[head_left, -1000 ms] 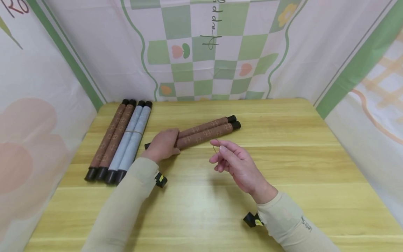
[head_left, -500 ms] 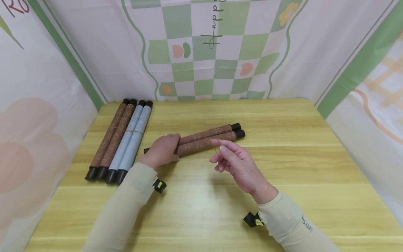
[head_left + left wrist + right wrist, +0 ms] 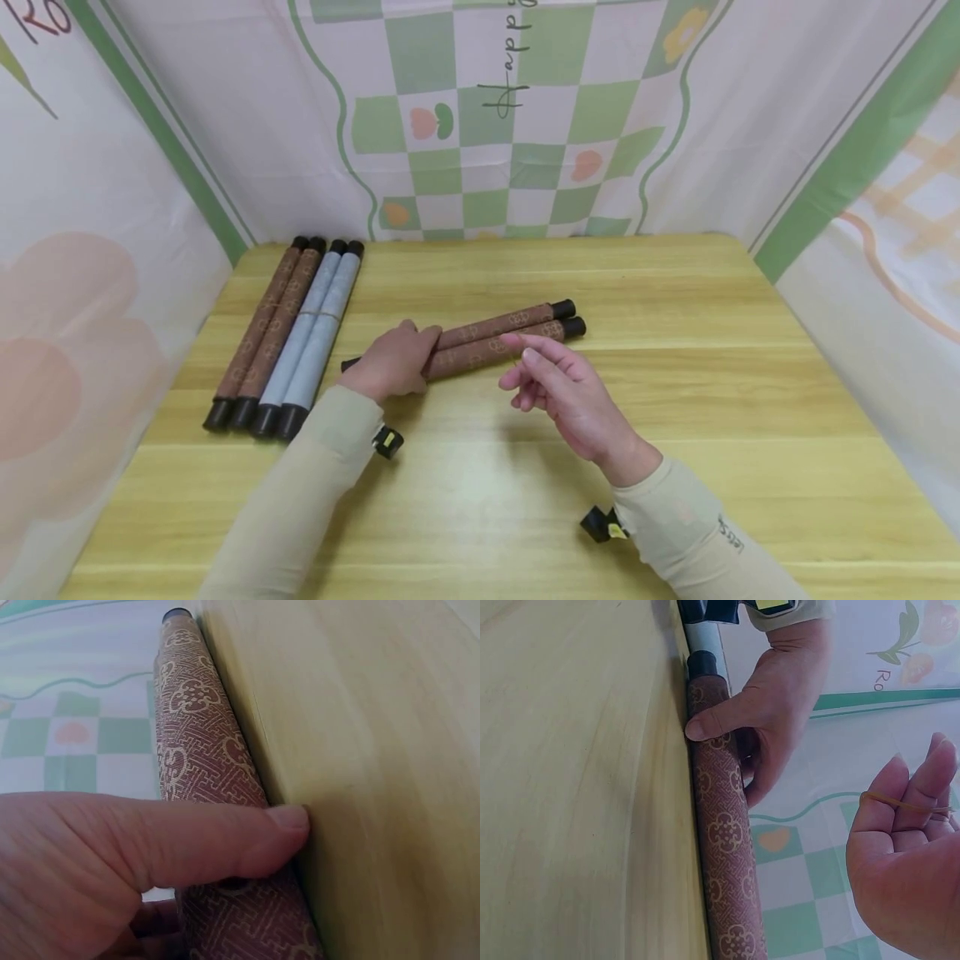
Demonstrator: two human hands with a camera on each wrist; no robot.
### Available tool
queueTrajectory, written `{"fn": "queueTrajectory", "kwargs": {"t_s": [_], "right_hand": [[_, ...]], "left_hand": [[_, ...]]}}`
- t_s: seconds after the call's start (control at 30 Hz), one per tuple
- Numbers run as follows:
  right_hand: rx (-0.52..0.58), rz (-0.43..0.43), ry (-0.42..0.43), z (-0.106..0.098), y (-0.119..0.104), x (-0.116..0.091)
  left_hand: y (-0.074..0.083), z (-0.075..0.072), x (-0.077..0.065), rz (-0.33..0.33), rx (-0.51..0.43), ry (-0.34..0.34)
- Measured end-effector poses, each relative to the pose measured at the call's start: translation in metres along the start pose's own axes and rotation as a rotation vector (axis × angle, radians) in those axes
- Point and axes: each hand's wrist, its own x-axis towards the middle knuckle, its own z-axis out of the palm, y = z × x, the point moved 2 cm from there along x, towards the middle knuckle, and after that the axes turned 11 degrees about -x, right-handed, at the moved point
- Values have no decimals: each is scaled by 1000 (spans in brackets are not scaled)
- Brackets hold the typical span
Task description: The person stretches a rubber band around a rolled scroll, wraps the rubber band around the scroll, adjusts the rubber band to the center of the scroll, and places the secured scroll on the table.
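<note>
Two brown patterned scrolls with black end knobs, a front one [image 3: 480, 353] and a back one [image 3: 510, 322], lie side by side on the wooden table, angled up to the right. My left hand [image 3: 393, 360] grips the pair near the left end. Its thumb [image 3: 247, 836] crosses the near scroll in the left wrist view; the fingers are mostly hidden behind. My right hand [image 3: 570, 387] is raised just in front of the scrolls, apart from them. It pinches a thin tan rubber band [image 3: 904, 803], which loops over its fingertips in the right wrist view.
On the table's left side, two more brown scrolls [image 3: 258, 333] lie parallel beside two pale blue scrolls [image 3: 315, 342] with a band round their middle. Printed cloth walls [image 3: 480, 167] enclose the back and sides of the table [image 3: 750, 417].
My left hand has drawn the two brown scrolls closer to me and slightly right, lowering their right ends in the head view. The right hand with the rubber band stays put.
</note>
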Motion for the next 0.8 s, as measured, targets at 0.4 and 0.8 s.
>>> {"fn": "queueTrajectory", "kwargs": {"t_s": [0.4,0.8], "right_hand": [[-2,16,2,2,2,0],[4,12,-10,3,4,2]], "left_hand": [[15,10,20,21,-7,16],[30,25,40,13,37,118]]}}
